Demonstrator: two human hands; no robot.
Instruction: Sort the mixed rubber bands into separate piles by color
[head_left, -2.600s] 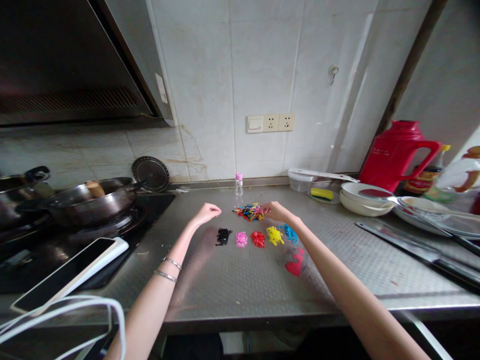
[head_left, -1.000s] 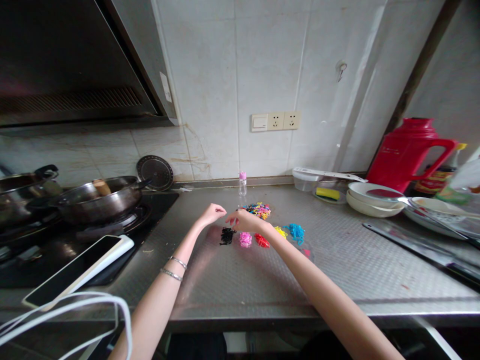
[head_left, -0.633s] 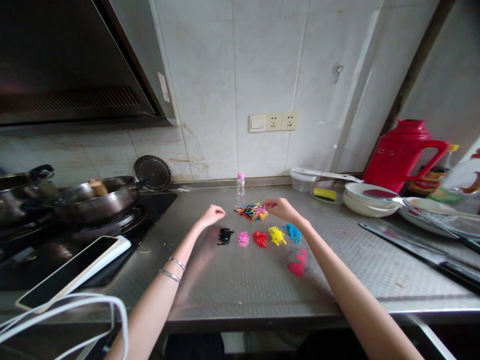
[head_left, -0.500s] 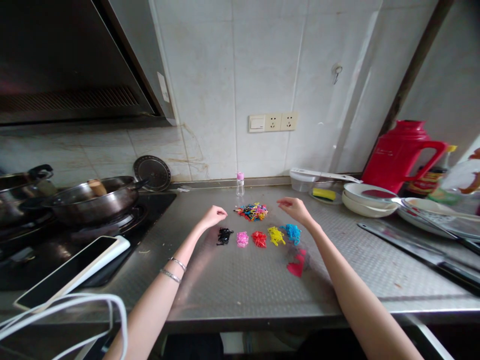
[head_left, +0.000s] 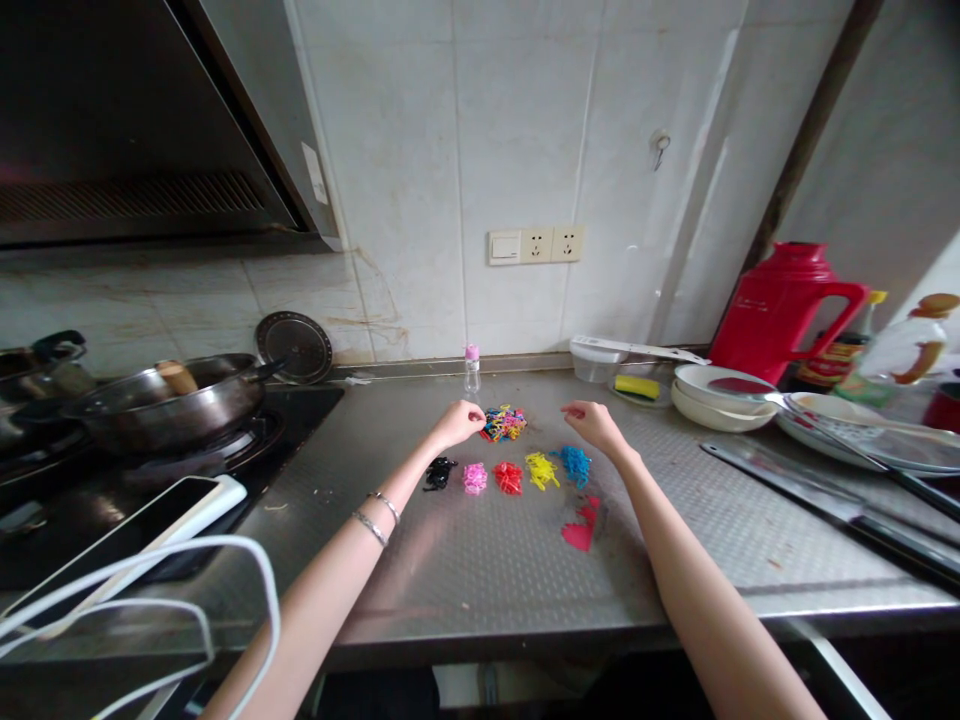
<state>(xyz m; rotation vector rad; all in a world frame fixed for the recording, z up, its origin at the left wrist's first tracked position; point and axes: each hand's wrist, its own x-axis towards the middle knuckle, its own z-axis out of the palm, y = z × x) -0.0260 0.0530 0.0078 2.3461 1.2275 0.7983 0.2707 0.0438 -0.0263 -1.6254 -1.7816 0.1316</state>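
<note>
My left hand (head_left: 460, 424), fingers pinched together, reaches the left edge of a mixed pile of small coloured bands (head_left: 505, 423), which look like rubber hair ties. To the right of that pile hovers my right hand (head_left: 592, 422), its fingertips also closed; whatever either hand pinches is too small to see. In front lies a row of sorted heaps: black bands (head_left: 439, 473), pink bands (head_left: 475, 478), red bands (head_left: 508, 478), yellow bands (head_left: 541, 470) and blue bands (head_left: 575, 465). Behind the mixed pile stands a small clear bottle with a pink cap (head_left: 472, 370).
A pan (head_left: 169, 400) sits on the stove at left, near a phone (head_left: 112, 545) and white cables (head_left: 266, 570). Bowls (head_left: 724, 400), a long knife (head_left: 787, 490) and a red thermos jug (head_left: 780, 315) occupy the right. A red patch (head_left: 580, 530) marks the steel counter.
My left hand has moved right, from beside the black heap to the mixed pile's edge. My right hand stays in about the same place. The view has shifted slightly.
</note>
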